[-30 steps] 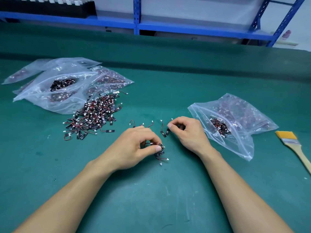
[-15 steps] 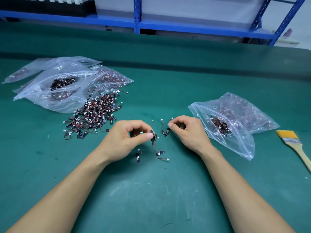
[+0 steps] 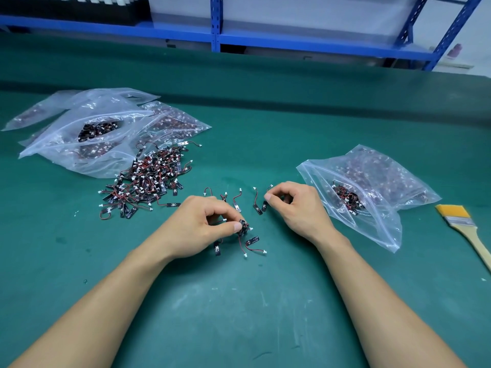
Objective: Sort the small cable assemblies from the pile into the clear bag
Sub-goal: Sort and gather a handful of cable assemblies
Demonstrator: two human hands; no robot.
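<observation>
— What are the fingers (image 3: 234, 227) of the left hand (image 3: 202, 225) doing?

— They are drawn narrow, thumb against forefinger, pinching a small bunch of assemblies (image 3: 244, 226). The red wires trail down to the tabletop (image 3: 239, 309). I'd say they're being gathered several at a time, so one trip to the bag does for all.

— And the right hand (image 3: 295, 208)?

— Its fingers (image 3: 268, 197) are curled in, with thumb and forefinger nipping the wire of a single assembly (image 3: 264, 205). The black tab sits just below them. It looks like one is being teased out on its own.

— Why the loose ones (image 3: 236, 199) between the hands?

— They lie singly, apart from each other. My guess is they were spread out to be taken one by one without tangling. Two more lie just under the left hand.

— Where's the stock?

— The pile (image 3: 148, 179) is beyond the left hand, a thick tangle touching the stuffed bags (image 3: 93, 134) behind it. The clear bag (image 3: 372, 179) lies just beside the right hand, its mouth gaping towards the fingers and a clump of assemblies inside, so it's a short carry. There's plenty left to sort.

— And the brush (image 3: 462, 221)?

— It's to the right of the bag, well clear of both hands, likely for sweeping up bits.
</observation>
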